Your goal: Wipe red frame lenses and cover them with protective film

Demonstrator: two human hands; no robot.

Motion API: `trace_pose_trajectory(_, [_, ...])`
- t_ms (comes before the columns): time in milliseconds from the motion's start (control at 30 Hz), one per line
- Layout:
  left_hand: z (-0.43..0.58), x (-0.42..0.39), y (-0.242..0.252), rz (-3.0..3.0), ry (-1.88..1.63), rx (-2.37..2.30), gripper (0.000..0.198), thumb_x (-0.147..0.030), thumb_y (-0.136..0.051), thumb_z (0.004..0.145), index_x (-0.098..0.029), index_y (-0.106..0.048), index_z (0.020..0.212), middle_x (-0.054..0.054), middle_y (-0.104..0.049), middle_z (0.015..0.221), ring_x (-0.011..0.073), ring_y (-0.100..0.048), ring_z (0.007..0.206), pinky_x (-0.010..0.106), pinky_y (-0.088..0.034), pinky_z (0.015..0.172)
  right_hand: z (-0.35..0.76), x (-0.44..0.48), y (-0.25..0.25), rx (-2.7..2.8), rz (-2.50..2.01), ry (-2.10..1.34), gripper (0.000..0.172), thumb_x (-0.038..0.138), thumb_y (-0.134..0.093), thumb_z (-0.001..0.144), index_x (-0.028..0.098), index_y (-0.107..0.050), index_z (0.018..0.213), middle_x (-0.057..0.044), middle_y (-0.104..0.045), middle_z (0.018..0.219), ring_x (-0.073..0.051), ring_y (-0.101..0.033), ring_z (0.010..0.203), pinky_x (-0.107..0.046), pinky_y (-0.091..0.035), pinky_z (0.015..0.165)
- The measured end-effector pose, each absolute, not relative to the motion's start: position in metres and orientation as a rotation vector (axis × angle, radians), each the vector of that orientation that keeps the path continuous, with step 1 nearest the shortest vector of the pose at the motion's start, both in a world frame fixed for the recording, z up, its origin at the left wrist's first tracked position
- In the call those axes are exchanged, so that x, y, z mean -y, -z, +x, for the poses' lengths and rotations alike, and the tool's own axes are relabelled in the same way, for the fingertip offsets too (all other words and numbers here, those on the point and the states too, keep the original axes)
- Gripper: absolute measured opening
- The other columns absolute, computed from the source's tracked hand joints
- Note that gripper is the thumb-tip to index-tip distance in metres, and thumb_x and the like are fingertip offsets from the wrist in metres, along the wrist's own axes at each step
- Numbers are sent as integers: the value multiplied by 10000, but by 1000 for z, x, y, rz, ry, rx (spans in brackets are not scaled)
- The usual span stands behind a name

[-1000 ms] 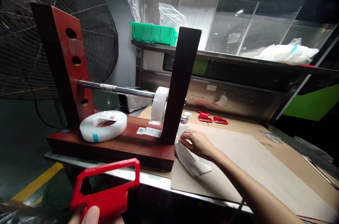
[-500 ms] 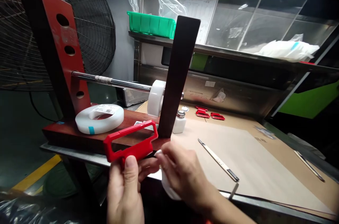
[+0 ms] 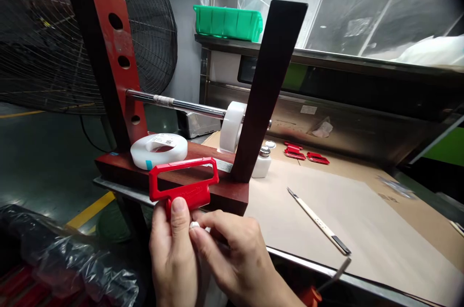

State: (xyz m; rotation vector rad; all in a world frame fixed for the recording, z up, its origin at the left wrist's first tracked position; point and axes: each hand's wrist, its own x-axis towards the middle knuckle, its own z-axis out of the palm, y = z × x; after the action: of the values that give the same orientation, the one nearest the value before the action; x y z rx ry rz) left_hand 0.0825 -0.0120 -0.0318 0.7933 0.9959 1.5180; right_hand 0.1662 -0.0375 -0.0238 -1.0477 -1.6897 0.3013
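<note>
My left hand [image 3: 172,258] is shut on the stem of a red plastic handle-shaped part [image 3: 190,196], which has an open rectangular frame and stands upright above my fingers. My right hand [image 3: 232,254] is pressed up against my left, pinching a white cloth [image 3: 195,225]. Only a small tip of the cloth shows between my fingers and the red stem. The rest of it is mostly hidden by my hands.
Behind the red part stands a dark red wooden stand [image 3: 217,191] with a steel rod [image 3: 174,103] and white tape rolls [image 3: 158,150]. To the right are a white bottle [image 3: 261,164], a craft knife [image 3: 319,220], and red parts [image 3: 295,152] on cardboard.
My left hand has raised the red part and turned it upright. My right hand has come off the cardboard with the white cloth and now meets the red stem. A craft knife is now visible.
</note>
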Motion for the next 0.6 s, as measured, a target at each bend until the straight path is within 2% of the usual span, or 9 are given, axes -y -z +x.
trace_pose_trajectory(233, [75, 8, 38, 974, -1589, -1155, 304, -543, -578, 805, -241, -560, 770, -57, -576, 597, 142, -592, 577, 186, -486, 501, 161, 36, 27, 1560, -1018, -716, 209, 225, -497, 886, 159, -667, 783, 9, -561, 655, -94, -475, 566, -198, -389, 560])
trace_pose_trajectory(433, [69, -1, 47, 1172, -1582, -1053, 280, -502, -561, 836, -244, -485, 759, -90, -464, 490, 94, -432, 417, 175, -397, 395, 170, 36, 37, 1452, -1134, -914, 229, 350, -574, 856, 156, -589, 735, 53, -452, 572, -72, -365, 512, -189, -297, 469])
trace_pose_trajectory(533, [66, -1, 48, 1271, -1559, -1105, 279, -506, -546, 842, -244, -476, 778, -97, -442, 454, 91, -405, 389, 177, -364, 372, 178, 39, 39, 1534, -1153, -1048, 303, 411, -743, 716, 178, -555, 762, 80, -433, 570, -65, -350, 509, -181, -268, 446])
trace_pose_trajectory(600, [65, 0, 49, 1328, -1538, -1168, 277, -510, -528, 848, -239, -489, 801, -95, -444, 459, 93, -407, 392, 182, -362, 374, 184, 42, 40, 1688, -1212, -1022, 340, 350, -813, 638, 191, -537, 757, 88, -446, 591, -60, -363, 521, -170, -267, 450])
